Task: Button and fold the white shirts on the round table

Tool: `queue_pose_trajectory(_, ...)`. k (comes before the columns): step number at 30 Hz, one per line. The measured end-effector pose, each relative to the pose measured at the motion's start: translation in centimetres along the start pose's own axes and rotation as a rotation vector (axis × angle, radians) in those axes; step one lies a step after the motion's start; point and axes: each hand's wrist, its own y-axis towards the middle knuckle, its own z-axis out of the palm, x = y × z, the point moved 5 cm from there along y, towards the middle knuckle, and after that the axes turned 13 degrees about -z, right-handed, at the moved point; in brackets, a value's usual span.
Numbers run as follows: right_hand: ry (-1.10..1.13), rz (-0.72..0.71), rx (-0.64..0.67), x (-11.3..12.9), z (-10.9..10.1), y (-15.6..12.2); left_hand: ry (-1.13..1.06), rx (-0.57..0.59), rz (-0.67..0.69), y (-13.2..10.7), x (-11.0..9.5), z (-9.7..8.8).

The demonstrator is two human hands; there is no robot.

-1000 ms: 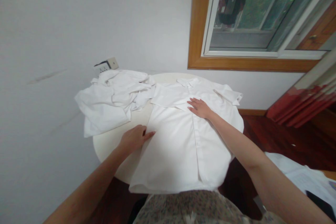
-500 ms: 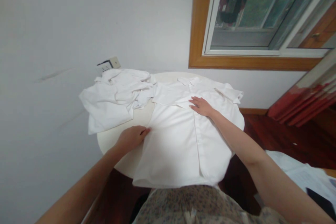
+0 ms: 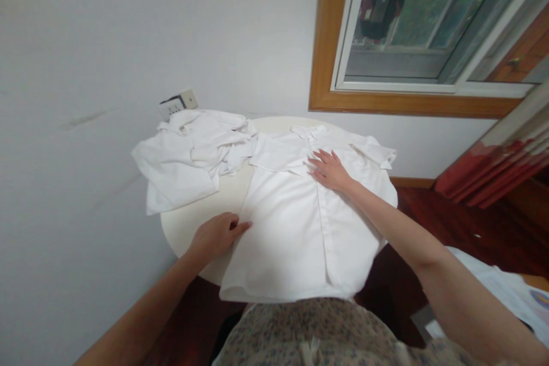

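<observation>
Right grip (image 3: 330, 171): spread flat over shirt's (image 3: 283, 240) upper button strip (image 3: 325, 229), clasping nothing | left grip (image 3: 217, 234): loosely curled at shirt's left edge; I can't tell if it pinches | shirt: front up on counter (image 3: 189, 217) | rumpled clothes (image 3: 184, 166): left of shirt | I'd press lightly, smoothing outward from the strip
</observation>
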Motion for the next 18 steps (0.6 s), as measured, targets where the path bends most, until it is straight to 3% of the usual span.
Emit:
queue_pose_trajectory(3, 0.124, -0.182, 0.039, 4.4, -2.1, -1.6, -0.039, 0.015, 0.008, 0.4, 0.4, 0.0)
queue_pose_trajectory(5, 0.255, -0.279, 0.137, 7.1, -2.4, -3.5, -0.064, 0.022, 0.026, 0.4, 0.6, -0.1)
queue_pose_trajectory(7, 0.306, -0.287, 0.219, 8.6, -2.1, -5.7, -0.085, 0.040, 0.053, 0.4, 0.7, -0.1)
queue_pose_trajectory(11, 0.317, -0.238, 0.259, 8.7, -1.1, -8.4, -0.062, 0.052, 0.069, 0.2, 1.0, -0.1)
queue_pose_trajectory(18, 0.277, -0.229, 0.166, 8.7, -1.7, -8.5, 0.012, 0.072, 0.011, -1.1, 1.0, -0.3)
